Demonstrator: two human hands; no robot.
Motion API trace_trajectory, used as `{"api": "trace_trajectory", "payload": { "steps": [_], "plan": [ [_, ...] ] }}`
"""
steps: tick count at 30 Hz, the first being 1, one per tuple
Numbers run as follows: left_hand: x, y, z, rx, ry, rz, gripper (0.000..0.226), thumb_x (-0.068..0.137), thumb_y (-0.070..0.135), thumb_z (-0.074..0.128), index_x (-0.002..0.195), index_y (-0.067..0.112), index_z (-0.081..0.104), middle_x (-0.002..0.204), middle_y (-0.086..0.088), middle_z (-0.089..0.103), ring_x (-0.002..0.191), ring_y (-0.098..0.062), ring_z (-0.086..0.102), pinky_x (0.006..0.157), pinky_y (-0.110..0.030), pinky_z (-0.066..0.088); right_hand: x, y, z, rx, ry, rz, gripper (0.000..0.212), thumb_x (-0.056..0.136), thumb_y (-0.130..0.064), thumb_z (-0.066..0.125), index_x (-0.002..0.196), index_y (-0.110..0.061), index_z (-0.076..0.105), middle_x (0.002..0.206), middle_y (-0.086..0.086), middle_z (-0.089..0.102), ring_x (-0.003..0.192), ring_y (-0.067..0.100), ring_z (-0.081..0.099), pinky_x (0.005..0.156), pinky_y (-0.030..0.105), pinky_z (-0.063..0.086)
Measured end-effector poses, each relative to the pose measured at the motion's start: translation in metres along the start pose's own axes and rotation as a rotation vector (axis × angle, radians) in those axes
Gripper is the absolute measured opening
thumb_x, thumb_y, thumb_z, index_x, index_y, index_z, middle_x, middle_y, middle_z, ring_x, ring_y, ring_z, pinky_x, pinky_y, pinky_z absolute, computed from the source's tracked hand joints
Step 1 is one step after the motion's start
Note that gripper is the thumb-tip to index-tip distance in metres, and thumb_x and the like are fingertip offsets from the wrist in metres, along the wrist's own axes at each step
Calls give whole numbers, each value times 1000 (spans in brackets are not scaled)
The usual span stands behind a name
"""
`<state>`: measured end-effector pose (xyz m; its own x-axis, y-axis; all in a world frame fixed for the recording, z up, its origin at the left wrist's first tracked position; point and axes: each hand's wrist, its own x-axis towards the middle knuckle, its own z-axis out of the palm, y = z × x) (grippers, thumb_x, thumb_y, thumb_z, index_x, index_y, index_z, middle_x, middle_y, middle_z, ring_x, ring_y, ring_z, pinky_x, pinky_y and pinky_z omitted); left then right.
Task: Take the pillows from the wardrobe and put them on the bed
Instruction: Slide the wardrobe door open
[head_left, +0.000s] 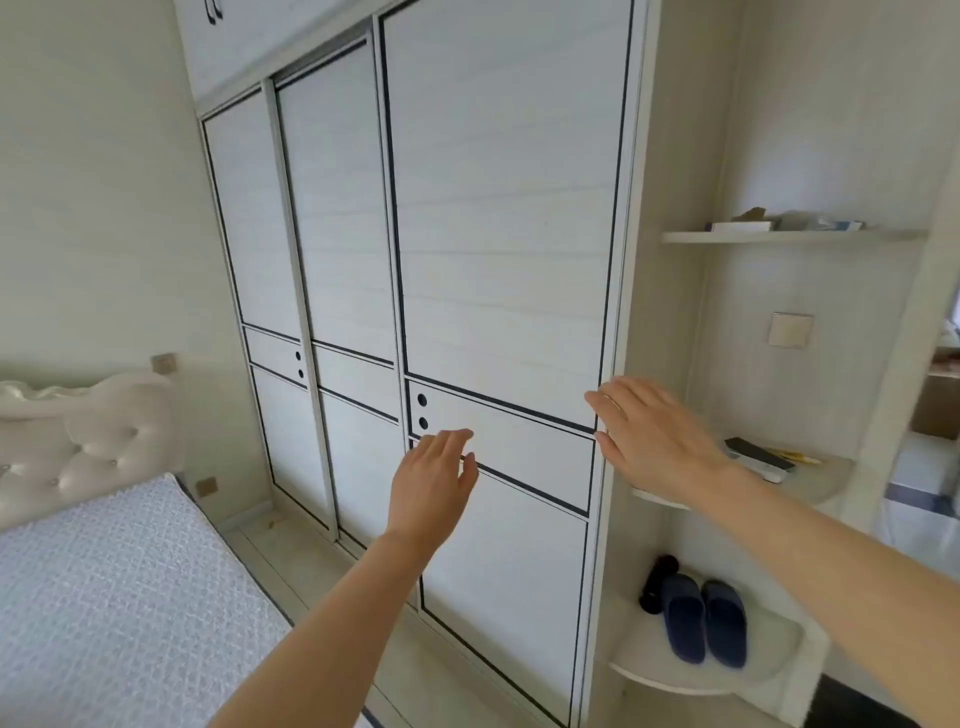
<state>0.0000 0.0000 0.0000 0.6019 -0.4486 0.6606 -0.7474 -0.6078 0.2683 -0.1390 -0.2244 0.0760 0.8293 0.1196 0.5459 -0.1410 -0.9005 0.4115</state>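
We are holding our left hand (434, 483) and right hand (652, 434) out flat-fingered, gripping nothing, before the closed wardrobe (498, 208), with no pillows showing and the bed (104, 582) lying at left.

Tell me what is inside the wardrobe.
Nothing inside can be seen. All three sliding doors of the wardrobe are closed and cover the interior, so no pillows show. Both hands, left hand and right hand, reach open toward the nearest door.
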Motion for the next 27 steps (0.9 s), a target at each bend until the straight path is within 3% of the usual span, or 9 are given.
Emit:
{"api": "trace_trajectory", "payload": {
  "steps": [3,8,16,18,20,23,25,27],
  "plan": [
    [11,-2,46,-25,-26,-24,32,100,23,49,128,12,60,123,0,68,112,-22,61,94,-34,47,12,19,41,-42,-8,-34,40,88,-22,59,121,1,60,116,17,64,113,36,57,100,46,44],
    [39,-7,122,-179,-13,-229,29,101,25,46,125,18,59,116,5,68,105,-17,62,89,-36,51,51,55,107,-38,-32,-59,39,80,-20,69,112,1,64,103,16,67,105,36,61,93,45,49],
    [96,-10,219,-287,-71,-413,29,101,32,40,125,26,55,120,10,64,108,-8,58,79,-24,49,105,104,190,-62,-82,-139,40,72,-15,78,107,2,67,100,18,69,108,39,62,93,47,49],
    [111,-10,240,-307,-96,-436,28,102,31,40,126,25,54,123,9,64,107,-7,58,80,-23,46,125,114,207,-96,-102,-156,39,83,-12,65,120,0,60,117,18,64,126,38,50,107,47,36],
    [125,-7,260,-346,-139,-461,31,102,30,41,130,25,53,129,6,61,106,-5,55,83,-20,41,145,123,222,-169,-125,-210,44,93,-13,44,136,-3,45,138,16,50,142,34,28,117,45,13],
    [148,1,285,-358,-165,-458,40,102,28,40,141,22,46,147,0,49,133,-15,43,107,-28,39,173,130,236,-309,-123,-275,54,98,-24,31,148,-6,24,155,14,28,148,32,2,113,46,-14],
    [169,9,300,-271,-119,-424,47,103,27,38,149,20,36,159,0,32,150,-20,18,121,-37,20,190,135,245,-400,-124,-304,60,99,-32,27,151,-7,11,160,13,14,147,33,-9,111,50,-18],
    [193,18,311,-260,-57,-445,52,104,30,33,155,21,22,165,4,15,153,-18,0,124,-36,4,203,142,255,-479,-138,-309,63,100,-37,23,151,-8,-1,162,13,0,145,35,-17,112,53,-16]
  ]
}}
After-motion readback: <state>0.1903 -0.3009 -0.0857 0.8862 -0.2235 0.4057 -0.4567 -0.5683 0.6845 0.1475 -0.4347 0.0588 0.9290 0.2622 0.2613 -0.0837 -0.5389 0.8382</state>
